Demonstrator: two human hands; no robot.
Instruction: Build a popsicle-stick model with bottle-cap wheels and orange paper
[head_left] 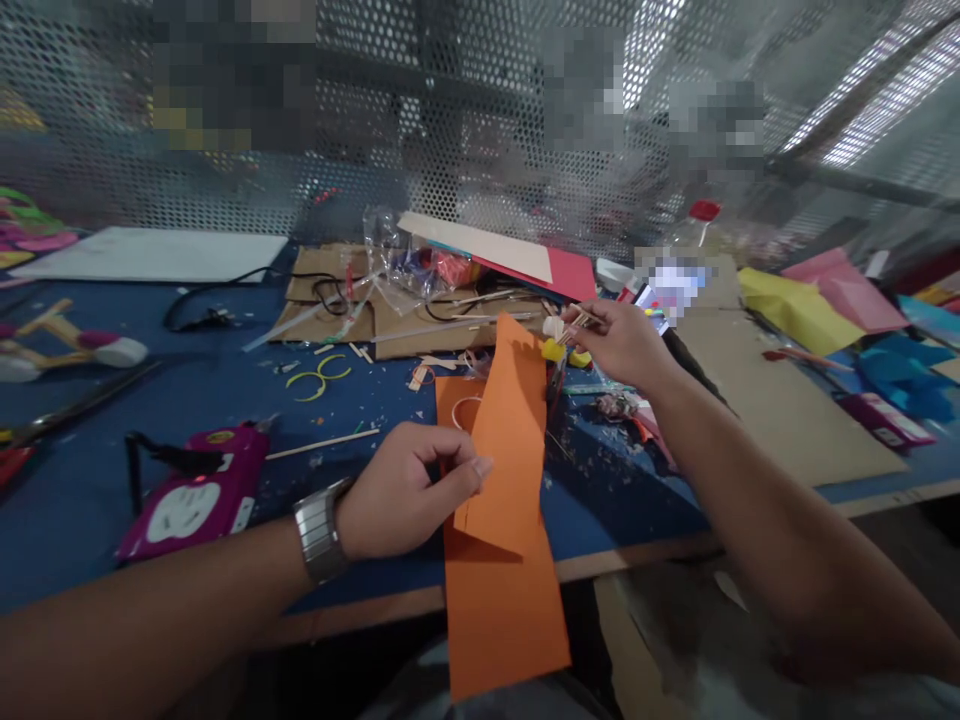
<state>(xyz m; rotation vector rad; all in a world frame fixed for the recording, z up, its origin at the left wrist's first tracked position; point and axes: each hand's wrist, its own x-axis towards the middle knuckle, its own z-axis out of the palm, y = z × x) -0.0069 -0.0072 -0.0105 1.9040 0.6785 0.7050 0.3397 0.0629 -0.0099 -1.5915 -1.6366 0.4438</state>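
Orange paper (504,440) handles light and floppy; left hand (401,490) pinches its fold edge, right hand (619,340) grips thin sticks (579,320)

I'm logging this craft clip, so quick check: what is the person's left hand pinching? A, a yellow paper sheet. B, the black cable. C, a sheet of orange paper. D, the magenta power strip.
C: the left hand pinches the folded orange paper at its edge, while the magenta power strip lies untouched on the table.
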